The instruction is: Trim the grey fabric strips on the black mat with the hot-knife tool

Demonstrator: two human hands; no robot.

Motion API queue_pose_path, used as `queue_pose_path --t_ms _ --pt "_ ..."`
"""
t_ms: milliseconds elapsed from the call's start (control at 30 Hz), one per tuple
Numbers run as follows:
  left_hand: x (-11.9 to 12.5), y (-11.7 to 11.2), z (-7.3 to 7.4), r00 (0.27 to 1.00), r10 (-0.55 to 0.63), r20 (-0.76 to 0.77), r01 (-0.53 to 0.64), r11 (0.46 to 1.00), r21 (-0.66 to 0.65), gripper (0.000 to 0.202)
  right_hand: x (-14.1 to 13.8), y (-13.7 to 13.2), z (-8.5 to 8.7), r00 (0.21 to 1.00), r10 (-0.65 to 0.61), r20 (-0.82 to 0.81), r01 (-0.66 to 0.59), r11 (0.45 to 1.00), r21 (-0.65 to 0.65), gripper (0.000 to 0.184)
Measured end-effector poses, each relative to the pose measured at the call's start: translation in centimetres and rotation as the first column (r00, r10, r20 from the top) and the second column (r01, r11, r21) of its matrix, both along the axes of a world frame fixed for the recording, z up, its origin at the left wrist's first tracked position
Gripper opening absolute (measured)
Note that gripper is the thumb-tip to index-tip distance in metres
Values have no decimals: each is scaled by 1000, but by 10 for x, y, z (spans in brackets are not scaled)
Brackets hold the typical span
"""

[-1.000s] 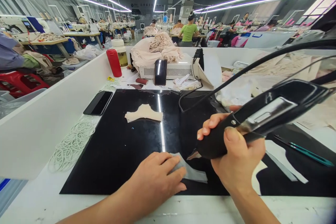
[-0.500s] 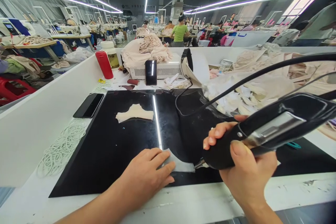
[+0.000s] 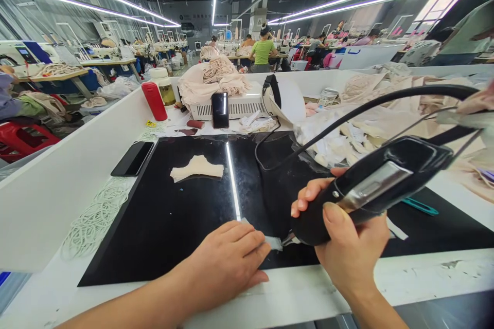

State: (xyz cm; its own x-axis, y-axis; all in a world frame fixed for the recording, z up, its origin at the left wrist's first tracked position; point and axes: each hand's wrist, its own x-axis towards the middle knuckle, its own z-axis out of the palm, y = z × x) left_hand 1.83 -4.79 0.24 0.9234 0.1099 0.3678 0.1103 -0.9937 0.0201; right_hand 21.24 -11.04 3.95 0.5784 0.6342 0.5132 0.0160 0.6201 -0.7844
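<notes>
My right hand [image 3: 349,247] is wrapped round the black handle of a corded cutting tool [image 3: 378,185], whose metal tip touches a small pale fabric piece [image 3: 272,241] near the front of the black work mat [image 3: 170,216]. My left hand [image 3: 227,259] lies flat on that piece with fingers stretched out, pinning it to the mat. The tool's black cable [image 3: 347,115] arcs up to the right. A folded cream fabric piece [image 3: 197,167] rests farther back on the mat.
A black phone [image 3: 133,158] and a heap of white elastic loops [image 3: 94,213] lie left of the mat. A red bottle [image 3: 154,101], a white box [image 3: 235,105] piled with cream fabric and a standing phone [image 3: 219,110] sit behind. Fabric scraps [image 3: 347,139] lie right. A white partition [image 3: 57,175] borders the left.
The pale piece under my left hand shows much less than before, and the tool tip has closed in on my fingers. The view has shifted slightly.
</notes>
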Motion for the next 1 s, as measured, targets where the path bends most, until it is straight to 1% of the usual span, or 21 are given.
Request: queue_pose_path --t_ms 100,267,433,800,1000 --pt "8 -1 -4 999 -11 -37 9 999 -43 38 0 0 -1 1000 -8 7 8 1000 -10 35" --pt "14 0 -8 998 -7 -65 3 998 -63 37 -1 0 0 1000 -10 -6 10 1000 -14 35" --pt "15 1 -8 998 -5 -69 1 998 -60 38 -2 0 1 1000 -13 -14 13 1000 -5 36" --pt "15 1 -7 1000 -1 -19 0 999 -51 39 -1 1 2 999 -39 -22 38 999 -15 37" --pt "14 0 -9 1000 -1 -23 -1 998 -60 41 -1 2 8 997 -62 -35 62 998 -7 38"
